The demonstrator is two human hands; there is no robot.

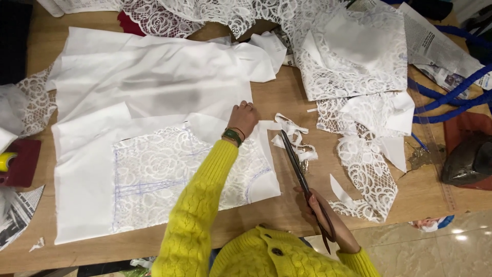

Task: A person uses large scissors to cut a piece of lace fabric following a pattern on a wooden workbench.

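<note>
Head view looks down on a wooden worktop [287,97] where the left hand [243,118], fingers curled and knuckles down, presses on the far edge of a white cloth [84,174] with a piece of lace [154,174] marked in blue lines lying on it. The right hand [328,218] grips the handles of long dark scissors [300,172], blades nearly closed and pointing away, just right of that cloth and beside a small heap of white trimmings [296,137]. Newspaper sheets [435,46] lie at the far right corner under more lace, another newspaper sheet [18,215] at the near left, beside a dark red box [25,161].
</note>
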